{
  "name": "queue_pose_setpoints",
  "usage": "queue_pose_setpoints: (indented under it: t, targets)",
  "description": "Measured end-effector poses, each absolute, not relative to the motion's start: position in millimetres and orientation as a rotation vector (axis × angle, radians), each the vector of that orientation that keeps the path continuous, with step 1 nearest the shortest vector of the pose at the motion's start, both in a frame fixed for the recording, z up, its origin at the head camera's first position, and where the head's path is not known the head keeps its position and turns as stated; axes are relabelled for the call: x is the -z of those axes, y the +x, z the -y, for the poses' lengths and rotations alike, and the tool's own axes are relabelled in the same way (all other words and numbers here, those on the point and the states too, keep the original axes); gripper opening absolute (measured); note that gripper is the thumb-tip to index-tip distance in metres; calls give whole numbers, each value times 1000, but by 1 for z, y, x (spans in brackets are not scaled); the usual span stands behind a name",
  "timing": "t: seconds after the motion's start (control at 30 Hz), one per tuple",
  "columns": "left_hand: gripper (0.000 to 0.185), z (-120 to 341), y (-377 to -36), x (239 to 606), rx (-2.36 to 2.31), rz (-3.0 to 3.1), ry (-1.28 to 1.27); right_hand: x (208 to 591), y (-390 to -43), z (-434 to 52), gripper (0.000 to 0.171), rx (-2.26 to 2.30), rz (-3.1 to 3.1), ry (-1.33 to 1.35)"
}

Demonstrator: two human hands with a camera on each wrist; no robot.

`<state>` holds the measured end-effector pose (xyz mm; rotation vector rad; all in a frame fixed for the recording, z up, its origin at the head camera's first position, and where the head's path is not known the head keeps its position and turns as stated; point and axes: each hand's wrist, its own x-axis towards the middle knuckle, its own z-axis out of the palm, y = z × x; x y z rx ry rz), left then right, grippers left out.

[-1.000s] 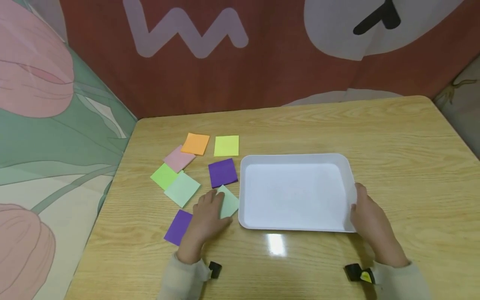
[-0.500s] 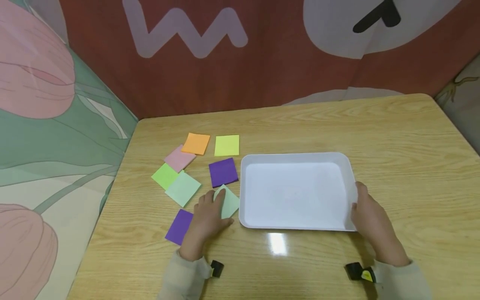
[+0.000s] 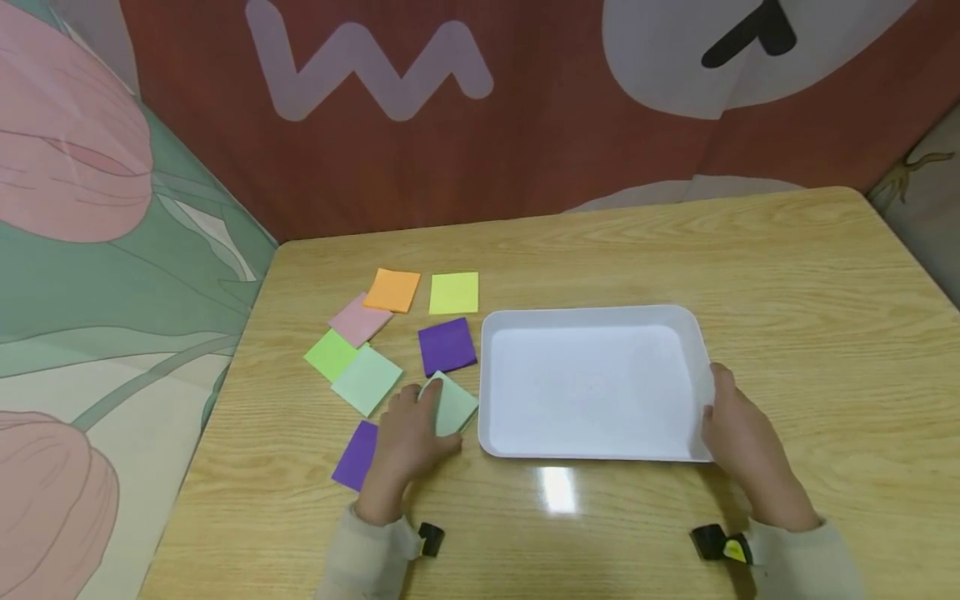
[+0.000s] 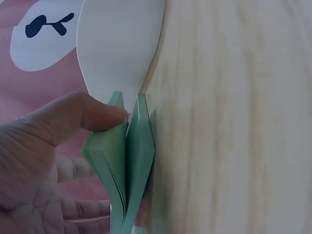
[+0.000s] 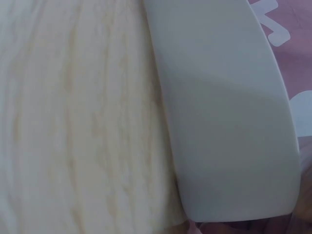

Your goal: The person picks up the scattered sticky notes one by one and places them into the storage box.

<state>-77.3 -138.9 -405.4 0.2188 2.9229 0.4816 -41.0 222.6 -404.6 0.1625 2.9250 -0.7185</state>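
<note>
My left hand (image 3: 407, 435) pinches the upper part of a mint green sticky note pad (image 3: 456, 406) beside the tray's left end. In the left wrist view the pad (image 4: 140, 146) is parted like a book, with the thumb (image 4: 105, 116) on the raised layers and the lower layers close to the table. At the other end, my right hand (image 3: 741, 437) grips the right wall of a white rectangular tray (image 3: 592, 392), thumb on the near side of the rim. The tray's smooth outer wall (image 5: 224, 112) fills much of the right wrist view; only slivers of fingers show there.
Left of the tray lie several more sticky note pads: purple (image 3: 447, 345), yellow (image 3: 454, 293), orange (image 3: 392, 290), pink (image 3: 360, 320), lime green (image 3: 330, 355) and mint (image 3: 367, 381). Another purple pad (image 3: 355, 455) is partly under the left forearm. A printed curtain (image 3: 525, 150) stands behind the wooden table (image 3: 585, 550).
My left hand has drawn slightly left, and the mint pad's upper layers have lifted with its fingers. The right hand and the tray have stayed in place.
</note>
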Motion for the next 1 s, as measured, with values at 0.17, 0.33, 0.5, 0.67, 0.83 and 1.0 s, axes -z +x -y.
queue_pose_setpoints:
  t: [0.17, 0.33, 0.5, 0.67, 0.83, 1.0]
  targets:
    - [79, 143, -76, 403, -539, -2933, 190, 404, -41, -223, 51, 721, -2933, 151]
    - [80, 149, -76, 400, -626, -2955, 152, 405, -41, -224, 52, 726, -2941, 145]
    - [79, 152, -77, 390, -731, -2969, 137, 405, -41, -223, 53, 719, -2933, 154]
    - [81, 149, -81, 376, -834, -2994, 136, 405, -41, -224, 52, 719, -2926, 159]
    - [82, 140, -85, 365, -974, -2955, 208, 406, -41, -224, 52, 728, -2907, 173]
    - [82, 125, -88, 363, -1045, -2921, 281, 406, -42, -223, 53, 730, -2876, 195]
